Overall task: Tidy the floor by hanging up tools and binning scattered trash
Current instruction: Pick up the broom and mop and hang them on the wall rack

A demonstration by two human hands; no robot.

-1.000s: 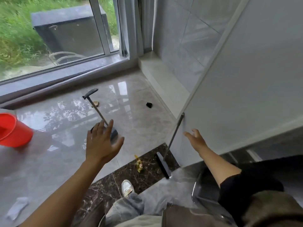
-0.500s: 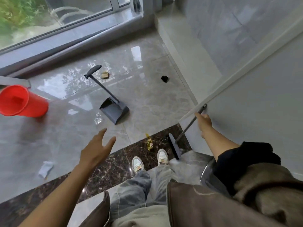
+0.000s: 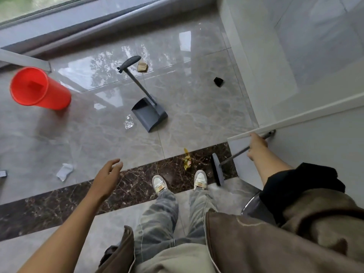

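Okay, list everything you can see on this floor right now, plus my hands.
bin: 1, red, far left
dustpan: 1, grey, mid-floor
broom: 1, grey, by right wall
scrap: 1, brown, beside dustpan handle
chunk: 1, black, near right wall
plastic film: 1, clear, left of dustpan
wrapper: 1, yellow, dark strip
paper: 1, white, lower left
shoes: 2, white, dark strip
left hand: 1, open, empty
right hand: 1, gripping broom handle

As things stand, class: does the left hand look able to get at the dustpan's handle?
Probably yes. The left hand is open and holds nothing, and only bare floor and a clear wrapper lie between it and the dustpan, whose handle stands free. A step forward looks needed.
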